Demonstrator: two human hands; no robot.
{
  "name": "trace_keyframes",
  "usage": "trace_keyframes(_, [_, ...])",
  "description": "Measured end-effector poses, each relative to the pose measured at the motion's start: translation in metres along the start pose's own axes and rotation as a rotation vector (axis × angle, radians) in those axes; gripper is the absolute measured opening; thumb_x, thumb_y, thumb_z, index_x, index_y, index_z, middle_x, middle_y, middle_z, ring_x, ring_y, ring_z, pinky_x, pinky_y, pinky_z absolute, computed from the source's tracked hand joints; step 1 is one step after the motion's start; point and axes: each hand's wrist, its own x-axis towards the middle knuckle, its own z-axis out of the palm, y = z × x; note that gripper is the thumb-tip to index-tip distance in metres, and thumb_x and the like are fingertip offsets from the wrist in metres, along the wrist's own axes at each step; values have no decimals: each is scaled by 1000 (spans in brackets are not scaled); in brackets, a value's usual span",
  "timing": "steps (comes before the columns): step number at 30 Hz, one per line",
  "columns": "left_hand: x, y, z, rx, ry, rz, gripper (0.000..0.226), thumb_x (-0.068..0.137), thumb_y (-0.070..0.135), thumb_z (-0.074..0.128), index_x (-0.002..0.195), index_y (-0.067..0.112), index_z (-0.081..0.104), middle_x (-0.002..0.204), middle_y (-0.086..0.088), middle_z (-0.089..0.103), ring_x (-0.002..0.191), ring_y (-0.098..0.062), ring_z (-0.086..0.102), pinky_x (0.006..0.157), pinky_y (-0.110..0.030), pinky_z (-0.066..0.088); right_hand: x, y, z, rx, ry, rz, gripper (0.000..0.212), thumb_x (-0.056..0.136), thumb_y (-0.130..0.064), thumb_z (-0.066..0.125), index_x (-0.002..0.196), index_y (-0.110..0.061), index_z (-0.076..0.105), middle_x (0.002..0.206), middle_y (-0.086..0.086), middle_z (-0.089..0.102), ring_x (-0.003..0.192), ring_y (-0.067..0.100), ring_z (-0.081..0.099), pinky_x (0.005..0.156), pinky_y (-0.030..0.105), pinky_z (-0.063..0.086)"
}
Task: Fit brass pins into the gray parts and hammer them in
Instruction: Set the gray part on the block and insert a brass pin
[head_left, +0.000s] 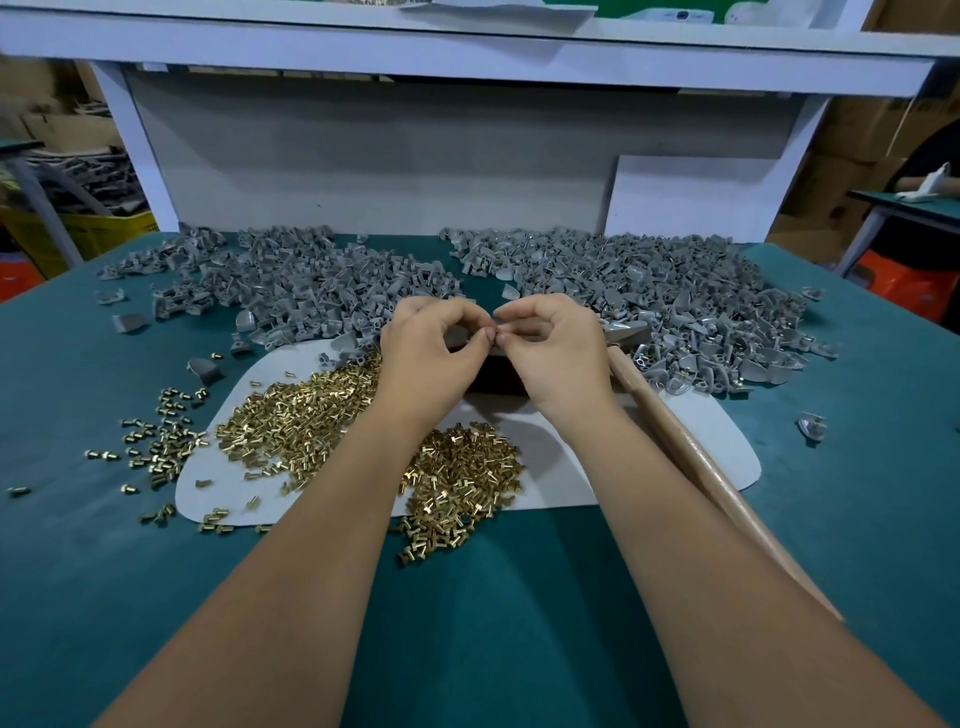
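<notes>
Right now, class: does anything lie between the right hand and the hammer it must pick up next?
Nothing visible does. The hammer lies just beside the right hand and forearm, its wooden handle bare on the white mat.

Green-topped workbench (519, 649) being backed by a grey panel (389, 171), white shelf frame (467, 57) being seen overhead, cardboard boxes (852, 145) being stacked at right, yellow crate (93, 228) being glimpsed at left

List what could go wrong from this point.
The left hand and right hand pinch something too small to identify; it could drop into the brass pins below. The hammer lies against the right forearm, so a nudge might shift it.
</notes>
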Motion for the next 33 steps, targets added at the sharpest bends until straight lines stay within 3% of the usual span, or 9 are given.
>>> trace_keyframes(4, [-1,1,-1,10,16,19,14,87,21,72,86,34,69,96,11,64,117,-15,45,104,-47,39,1,0,-2,-64,33,-35,22,77,5,71,78,-17,71,95,0,60,81,8,64,81,19,53])
trace_keyframes(8, [-1,-1,-2,12,89,14,13,89,21,69,92,34,69,87,27,58,103,-1,42,99,-34,39,2,1,-4,-162,73,-54,16,80,0,70,90,-11,76,95,-5,58,76,-2,57,73,3,45])
trace_keyframes(11, [1,-6,-6,-13,94,-59,15,91,21,66,94,35,69,95,23,62,110,-7,47,102,-37,41,3,2,-5,-171,84,-38,17,79,-1,70,86,-15,74,94,-5,58,76,0,58,74,6,47])
trace_keyframes(15, [5,-10,-12,-25,21,-206,21,92,20,58,92,37,71,120,-3,61,121,-28,50,105,-49,42,4,4,-7,-184,111,-24,21,79,-5,73,74,-25,68,94,-6,60,80,2,60,80,18,50])
trace_keyframes(18, [4,-10,-14,2,-14,-178,17,89,23,63,90,39,70,109,16,59,125,-24,45,109,-51,36,3,5,-9,-224,118,-29,20,79,-12,74,73,-30,68,88,-13,61,79,1,59,75,17,47])
trace_keyframes(21, [1,-9,-13,74,-44,-169,12,88,30,68,97,36,71,98,36,39,128,-16,32,113,-50,28,4,6,-11,-206,131,18,15,80,-16,73,75,-29,70,78,-16,66,76,-1,60,71,15,46])
trace_keyframes(26, [1,-8,-9,107,-58,-138,7,87,32,70,88,39,68,93,33,43,117,-9,28,111,-46,26,6,8,-10,-138,65,44,16,82,-8,71,80,-25,72,77,-12,68,75,3,63,75,20,50])
trace_keyframes(30, [2,-7,-7,117,-98,-79,13,88,30,69,83,41,66,99,17,57,122,-17,33,109,-49,29,6,9,-9,-150,8,22,16,83,-6,69,81,-22,71,78,-10,67,76,4,62,74,18,48])
trace_keyframes(33, [2,-6,-6,111,-100,-57,18,88,30,69,80,45,63,101,16,59,123,-18,33,110,-50,28,6,9,-10,-210,-11,-15,13,85,-9,68,80,-21,69,87,-5,65,79,2,58,74,16,42])
